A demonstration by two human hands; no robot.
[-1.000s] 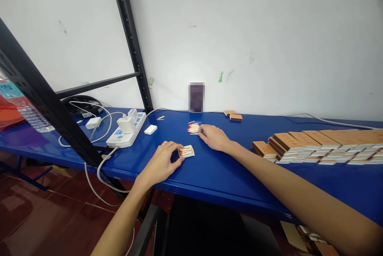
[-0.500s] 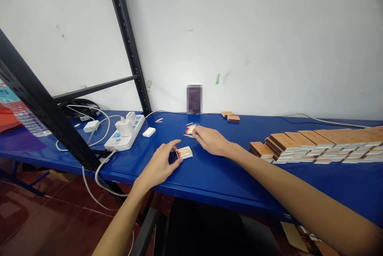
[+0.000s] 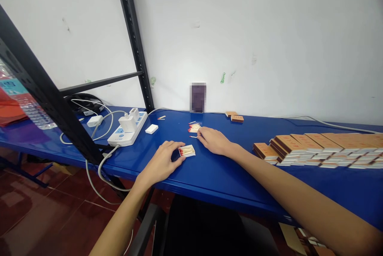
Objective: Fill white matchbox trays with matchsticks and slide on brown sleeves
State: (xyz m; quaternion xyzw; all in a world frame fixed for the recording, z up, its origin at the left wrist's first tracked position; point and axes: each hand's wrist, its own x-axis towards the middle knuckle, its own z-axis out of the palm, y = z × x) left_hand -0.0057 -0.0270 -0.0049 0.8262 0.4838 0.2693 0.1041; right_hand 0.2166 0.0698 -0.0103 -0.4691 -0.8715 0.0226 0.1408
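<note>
A small white matchbox tray (image 3: 187, 153), partly filled with red-tipped matches, lies on the blue table. My left hand (image 3: 163, 163) curls around its left end, with the thumb at the near corner and the forefinger at the far one. Just behind the tray is a loose pile of red-headed matches (image 3: 194, 127). My right hand (image 3: 214, 141) reaches in from the right, fingers pressed together at the pile's right end. A single match (image 3: 193, 136) points left from beside those fingertips, which are partly hidden.
Stacked matchboxes (image 3: 314, 144) line the right side of the table (image 3: 227, 180). Two more matchboxes (image 3: 235, 117) lie near the wall. On the left are a white block (image 3: 151, 129), a few stray matches (image 3: 161, 118), a power strip (image 3: 128, 132) with cables, and a black shelf post (image 3: 134, 32).
My left forefinger has come down to the tray's far corner. My right hand stays at the match pile, its fingers slightly shifted. The whole view has moved a little.
</note>
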